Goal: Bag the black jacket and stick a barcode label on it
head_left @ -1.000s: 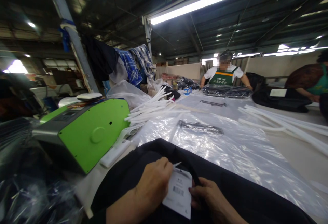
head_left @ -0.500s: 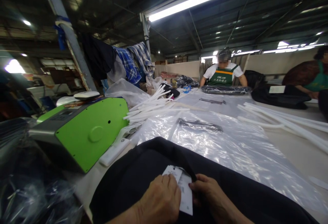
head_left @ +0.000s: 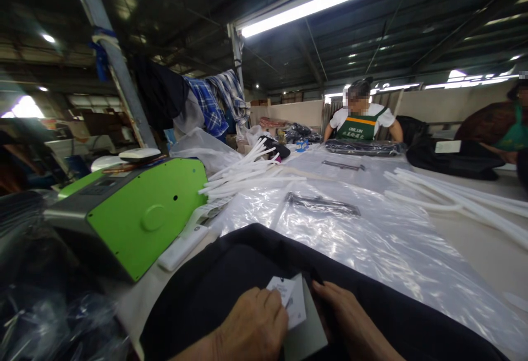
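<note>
At the far left, a dark pile in shiny plastic (head_left: 58, 306) sat just beyond the left edge of the table (head_left: 470, 234). Right of it, a green machine (head_left: 152, 218) stood near that edge, with a white bar (head_left: 183, 248) just beside it, then a loose heap of white strips (head_left: 243, 174) farther back.

Next came the black cloth article (head_left: 198, 289), spread along the near edge of the table. Its long axis ran across the view, slanting from a rounded end at the near left corner away to the lower right, with one blunt corner pointing toward the far edge. It looked soft, limp and fairly light, likely to sag unless taken by a seam or a doubled edge.

Over its middle, the left hand (head_left: 251, 322) had its fingers curled together, pinching the paper tags (head_left: 295, 306) by their left side. The tags looked thin, light and easily creased, best held flat by a margin; they overlapped, the upper one tilted. A pale grey-green panel (head_left: 307, 331) showed beneath them. The right hand (head_left: 350, 311) lay beside the panel, fingertips against a black fold; I could not tell whether they gripped it.

Beyond, clear plastic bags (head_left: 350, 240) covered the middle of the table, probably slippery. White tubes (head_left: 457, 193) lay toward its right edge, and a co-worker in a green apron (head_left: 357, 127) stood at the far edge.
</note>
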A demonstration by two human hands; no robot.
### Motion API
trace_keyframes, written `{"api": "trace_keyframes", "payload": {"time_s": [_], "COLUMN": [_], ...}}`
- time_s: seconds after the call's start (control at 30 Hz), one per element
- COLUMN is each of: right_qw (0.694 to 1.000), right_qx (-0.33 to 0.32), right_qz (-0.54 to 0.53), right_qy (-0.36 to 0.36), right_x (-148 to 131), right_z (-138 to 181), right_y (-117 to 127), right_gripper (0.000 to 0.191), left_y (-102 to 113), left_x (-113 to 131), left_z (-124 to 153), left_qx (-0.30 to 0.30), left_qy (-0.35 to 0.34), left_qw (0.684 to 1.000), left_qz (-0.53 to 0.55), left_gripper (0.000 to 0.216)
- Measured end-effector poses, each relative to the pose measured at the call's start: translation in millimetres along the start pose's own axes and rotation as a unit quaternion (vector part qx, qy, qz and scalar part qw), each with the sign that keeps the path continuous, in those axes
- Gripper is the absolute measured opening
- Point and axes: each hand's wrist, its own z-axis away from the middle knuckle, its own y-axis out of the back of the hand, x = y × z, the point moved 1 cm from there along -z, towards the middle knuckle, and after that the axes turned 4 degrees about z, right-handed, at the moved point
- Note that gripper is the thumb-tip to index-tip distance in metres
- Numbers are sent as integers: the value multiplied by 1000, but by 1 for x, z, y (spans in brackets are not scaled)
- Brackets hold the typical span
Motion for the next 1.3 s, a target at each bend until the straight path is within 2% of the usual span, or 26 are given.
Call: {"api": "trace_keyframes", "payload": {"time_s": [0.07,0.17,0.27,0.37,0.5,0.57,0.63,0.7,0.77,0.83,0.9,0.97,1.13,1.2,1.23,1.27,1.3], "right_qw": [1000,1000,1000,999,999,999,999,999,999,999,999,999,998,997,996,996,996], "right_qx": [5,9,-23,-39,-27,-37,-40,-34,-32,-31,-29,-27,-17,-22,-26,-30,-34], "right_qz": [0,-1,20,34,28,24,29,27,18,10,2,-5,-10,-28,-40,-48,-51], "right_qy": [14,7,-4,7,-3,-16,-24,-30,-35,-41,-40,-37,-53,-67,-68,-67,-63], "right_x": [7,14,10,3,4,9,14,16,16,16,15,13,9,8,8,9,10], "right_z": [-3,-5,-4,-2,-5,-8,-9,-10,-9,-9,-8,-8,-6,-4,-4,-5,-5], "right_y": [2,1,-7,-14,-15,-13,-11,-10,-9,-8,-7,-6,-8,-9,-8,-7,-6], "right_gripper": [37,38,48,53,39,27,23,23,22,22,21,19,19,21,21,22,21], "left_y": [0,-2,-5,-9,-11,-10,-7,-5,-5,-8,-14,-20,-24,-23,-22,-21,-20], "left_x": [-4,-10,-10,-5,-2,-7,-18,-32,-47,-58,-65,-67,-68,-70,-72,-73,-74], "left_z": [3,9,12,11,8,7,7,8,11,14,17,19,20,20,20,20,20], "left_qx": [-18,24,73,81,94,108,120,118,108,116,143,164,151,139,132,121,107], "left_qy": [27,62,56,36,27,82,193,321,413,462,482,489,490,495,498,499,495], "left_qw": [999,995,994,995,992,977,934,856,765,676,599,549,488,476,484,506,543], "left_qz": [30,67,65,39,79,163,277,387,482,562,624,658,706,714,707,693,670], "left_gripper": [16,18,19,21,20,18,20,15,7,7,21,32,28,24,22,21,19]}}
